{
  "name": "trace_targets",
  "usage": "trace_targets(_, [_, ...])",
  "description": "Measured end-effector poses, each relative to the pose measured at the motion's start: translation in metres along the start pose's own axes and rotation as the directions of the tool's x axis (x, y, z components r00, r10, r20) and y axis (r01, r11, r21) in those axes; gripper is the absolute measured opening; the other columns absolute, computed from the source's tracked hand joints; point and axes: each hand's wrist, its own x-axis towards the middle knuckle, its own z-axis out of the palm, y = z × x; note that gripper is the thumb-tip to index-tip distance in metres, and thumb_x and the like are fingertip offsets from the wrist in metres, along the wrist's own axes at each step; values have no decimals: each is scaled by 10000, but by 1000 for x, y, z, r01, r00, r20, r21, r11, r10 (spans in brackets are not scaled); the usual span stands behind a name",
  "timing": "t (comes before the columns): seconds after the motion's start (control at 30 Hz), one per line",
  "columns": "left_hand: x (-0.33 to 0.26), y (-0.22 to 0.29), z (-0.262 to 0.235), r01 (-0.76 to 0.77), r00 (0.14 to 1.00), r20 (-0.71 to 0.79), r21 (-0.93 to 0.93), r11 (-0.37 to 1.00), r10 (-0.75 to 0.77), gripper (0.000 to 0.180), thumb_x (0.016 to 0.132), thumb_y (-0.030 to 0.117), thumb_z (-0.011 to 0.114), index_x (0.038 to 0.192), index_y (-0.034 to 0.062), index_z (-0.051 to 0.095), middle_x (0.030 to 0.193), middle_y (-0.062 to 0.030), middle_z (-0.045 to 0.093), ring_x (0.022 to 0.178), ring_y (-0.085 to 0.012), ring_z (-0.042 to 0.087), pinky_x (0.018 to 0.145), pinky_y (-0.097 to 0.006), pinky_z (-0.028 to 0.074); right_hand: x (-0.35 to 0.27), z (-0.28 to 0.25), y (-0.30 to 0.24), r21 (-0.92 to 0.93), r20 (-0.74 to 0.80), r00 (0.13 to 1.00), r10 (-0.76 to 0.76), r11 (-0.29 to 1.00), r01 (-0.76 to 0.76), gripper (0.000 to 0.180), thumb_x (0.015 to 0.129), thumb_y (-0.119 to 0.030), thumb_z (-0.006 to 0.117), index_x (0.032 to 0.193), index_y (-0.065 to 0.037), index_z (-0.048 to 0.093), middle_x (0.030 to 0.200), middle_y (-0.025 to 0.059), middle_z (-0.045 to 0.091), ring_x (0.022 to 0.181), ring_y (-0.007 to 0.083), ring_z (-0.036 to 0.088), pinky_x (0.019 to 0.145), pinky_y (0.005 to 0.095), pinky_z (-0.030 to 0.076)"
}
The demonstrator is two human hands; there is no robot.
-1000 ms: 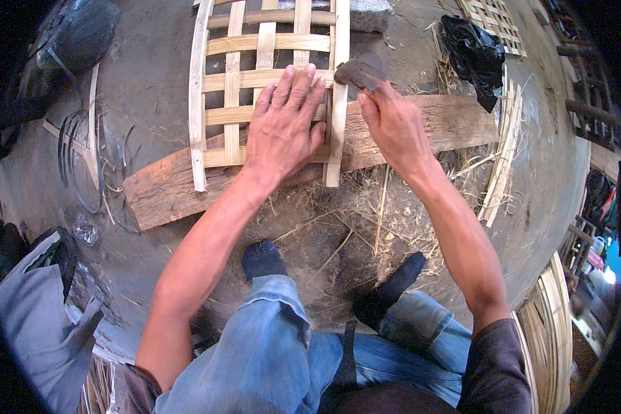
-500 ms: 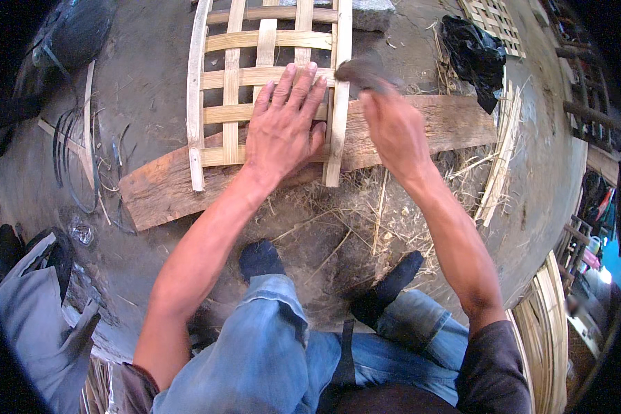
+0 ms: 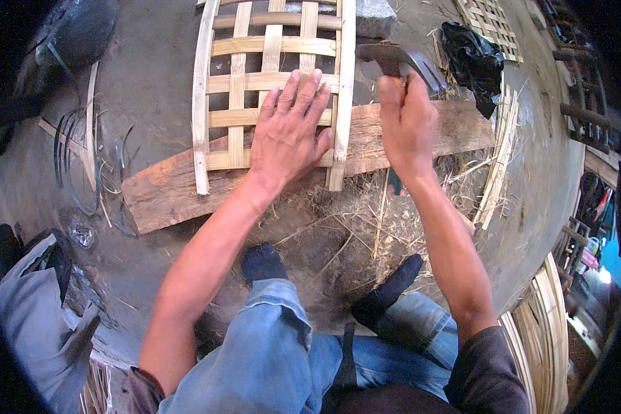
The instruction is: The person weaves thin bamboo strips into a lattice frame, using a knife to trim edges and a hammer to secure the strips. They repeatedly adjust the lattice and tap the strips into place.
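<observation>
A woven bamboo lattice panel (image 3: pixel 237 83) with two long side rails lies before me, its near end over a rough wooden plank (image 3: pixel 164 190). Flat on the slats near its right rail rests my left hand (image 3: pixel 288 138), fingers spread, pressing down. My right hand (image 3: pixel 408 127) is wrapped round the handle of a claw hammer (image 3: pixel 393 55). The hammer's dark metal head is raised to the right of the rail, apart from it. Most of the handle is hidden inside my fist.
Beyond the plank on the right lie a black plastic bag (image 3: pixel 470 62), another woven panel (image 3: pixel 493 27) and a bundle of bamboo strips (image 3: pixel 498 162). Shavings litter the ground by my feet. Coiled dark strips (image 3: pixel 69 162) lie left. A stone block (image 3: pixel 372 17) sits behind the panel.
The hammer head was at the right rail and has swung away to the right with my right hand. My left hand stays on the lattice, which appears slightly shifted in view.
</observation>
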Motion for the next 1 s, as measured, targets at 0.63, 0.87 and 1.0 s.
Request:
trace_targets(0.63, [3, -173, -45, 540, 806, 221, -653, 530, -549, 453, 1002, 175, 601, 1407, -13, 525, 1198, -111, 681, 1035, -191, 669, 931, -341, 533, 46, 49, 46, 408, 287, 801, 526, 689, -599, 268, 838, -99, 771, 980, -11, 561, 842, 77, 714, 573, 124, 613, 519, 296, 490])
trace_targets(0.87, [-40, -106, -78, 493, 744, 276, -842, 220, -609, 421, 1011, 126, 588, 1380, -58, 502, 1182, -103, 675, 1062, -150, 641, 946, -294, 515, 16, 5, 30, 470, 374, 751, 544, 587, -659, 251, 849, -82, 760, 992, -25, 561, 892, 65, 707, 612, 84, 583, 496, 234, 450])
trace_targets(1.0, [-97, -61, -78, 546, 621, 383, -837, 27, -683, 437, 1019, 156, 591, 1396, -19, 456, 1241, -109, 636, 1094, -161, 623, 928, -304, 531, 6, -7, 26, 442, 474, 740, 478, 597, -669, 246, 872, -77, 737, 1033, -8, 564, 908, 58, 702, 620, 61, 569, 493, 221, 440])
